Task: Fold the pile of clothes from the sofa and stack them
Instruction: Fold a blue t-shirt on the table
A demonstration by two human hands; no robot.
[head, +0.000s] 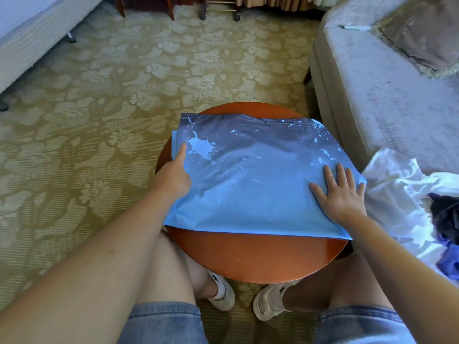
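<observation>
So the folded blue garment (258, 180) with the white paint-splatter print was lying flat on the round orange bench (250, 256). It sat right between both hands. The right hand (340, 192) was wide open, fingers spread, palm pressed flat on the near right corner of the cloth. The left hand (173, 170) was at the cloth's left edge with one finger straight on top. The rest of its fingers were hidden, so I couldn't tell if it was gripping. Just right of the right hand, crumpled white clothes (397, 194) and a dark garment (444, 214) sat on the sofa (372, 100).
</observation>
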